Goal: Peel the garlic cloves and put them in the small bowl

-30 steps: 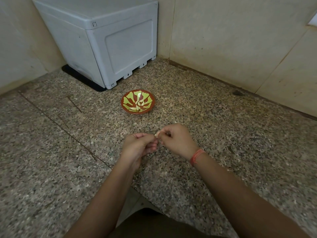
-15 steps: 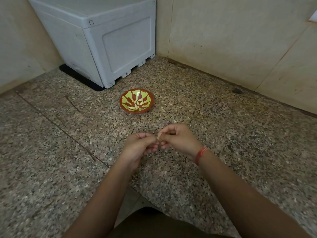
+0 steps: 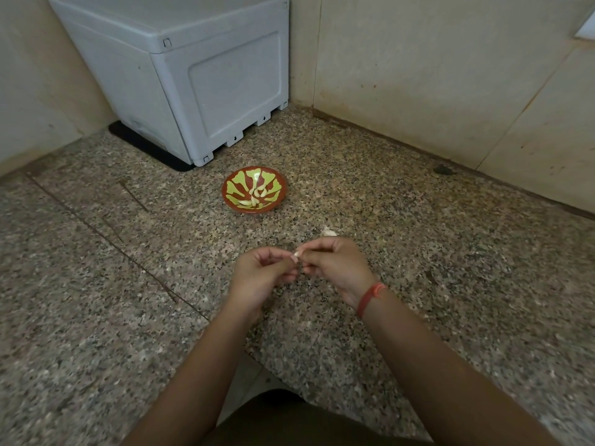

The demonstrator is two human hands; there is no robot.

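- Step: mid-peel. The garlic clove (image 3: 296,255) is held btwn both hands, above the granite counter (image 3: 128,317), on the near side of the small bowl (image 3: 254,210).
- The left hand (image 3: 262,278) has its fingers curled; thumb + forefinger pinch the clove's left end.
- The right hand (image 3: 336,268) is curled in too, tips nipping the clove's right side. Prob picking at skin. Can't tell how much is off, too small.
- The small bowl sits upright on the counter, apart from the hands, w/ several peeled cloves (image 3: 256,198) inside, so the task is partly done.
- A pale garlic piece (image 3: 329,232) lies on the counter just beyond the right hand. Whole clove or husk, can't tell.
- Next, prob: strip the rest of the skin w/ the left holding firm, then reach fwd and drop the clove in the bowl. Path looks unobstructed.
- A grey box (image 3: 209,75) stands in the corner behind the bowl, not involved.
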